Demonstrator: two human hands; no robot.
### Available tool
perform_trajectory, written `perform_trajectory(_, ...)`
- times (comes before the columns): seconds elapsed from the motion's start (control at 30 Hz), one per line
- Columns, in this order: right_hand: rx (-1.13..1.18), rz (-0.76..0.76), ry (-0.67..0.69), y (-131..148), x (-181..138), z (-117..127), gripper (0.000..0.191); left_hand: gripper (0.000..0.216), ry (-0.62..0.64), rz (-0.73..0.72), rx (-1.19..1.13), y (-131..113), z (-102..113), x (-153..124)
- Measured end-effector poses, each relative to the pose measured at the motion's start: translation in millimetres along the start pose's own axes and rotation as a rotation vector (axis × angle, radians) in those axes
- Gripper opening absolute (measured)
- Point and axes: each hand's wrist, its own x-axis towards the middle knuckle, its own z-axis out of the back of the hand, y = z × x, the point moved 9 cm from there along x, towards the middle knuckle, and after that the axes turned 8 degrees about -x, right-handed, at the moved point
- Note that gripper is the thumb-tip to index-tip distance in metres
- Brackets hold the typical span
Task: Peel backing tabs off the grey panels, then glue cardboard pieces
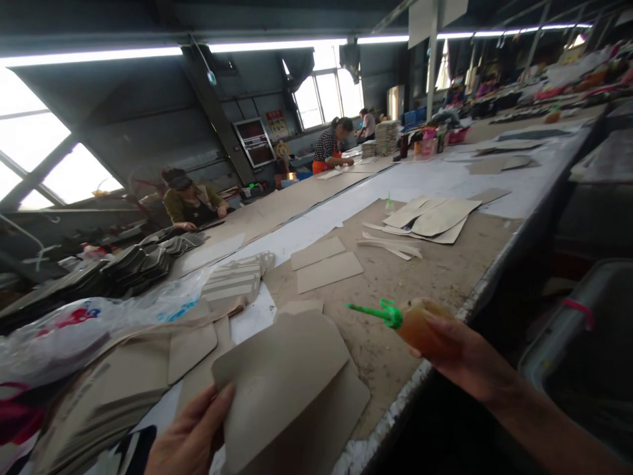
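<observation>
My left hand (190,432) pinches the left edge of a grey-beige cut panel (281,376) with rounded corners, held tilted above the table. Another panel of the same colour (341,409) lies partly hidden beneath it. In my right hand (457,349) is a squeeze bottle (425,326) of amber liquid, gripped around its body. Its green nozzle (370,310) points left, over the table and apart from the panel. Two flat rectangular pieces (329,270) rest on the table beyond the held panel.
Stacked panels (119,376) and a clear plastic bag (99,323) are at the left. Loose sheets (435,218), narrow strips (390,245) and a small green-tipped bottle (390,206) lie farther along. The table edge (475,297) runs along the right, by a plastic bin (583,316). Co-workers sit across.
</observation>
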Motion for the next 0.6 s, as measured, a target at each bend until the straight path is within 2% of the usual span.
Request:
perform_trajectory(0.17, -0.081, 0.077, -0.229, 27, 6, 60, 0.029, 0.056, 0.353, -0.006, -0.049, -35, -134, 12)
perform_trajectory(0.23, -0.115, 0.1, -0.258, 34, 6, 72, 0.028, 0.052, 0.458, -0.048, -0.047, -46, -176, 12)
perform_trajectory(0.33, -0.072, 0.108, -0.324, 39, 5, 90, 0.033, 0.048, 0.572, -0.098, -0.029, -53, -227, 15)
perform_trajectory(0.43, -0.006, 0.116, -0.382, 41, 4, 101, 0.037, 0.045, 0.635, -0.096, 0.021, -35, -266, 26)
perform_trajectory(0.5, 0.002, 0.114, -0.353, 41, 5, 98, 0.036, 0.044, 0.628, -0.098, 0.086, -15, -280, 38)
perform_trajectory(0.53, -0.004, 0.105, -0.332, 41, 6, 93, 0.035, 0.046, 0.601, -0.112, 0.121, -6, -282, 44)
perform_trajectory(0.6, -0.039, 0.089, -0.299, 39, 6, 83, 0.035, 0.052, 0.519, -0.162, 0.186, 5, -271, 51)
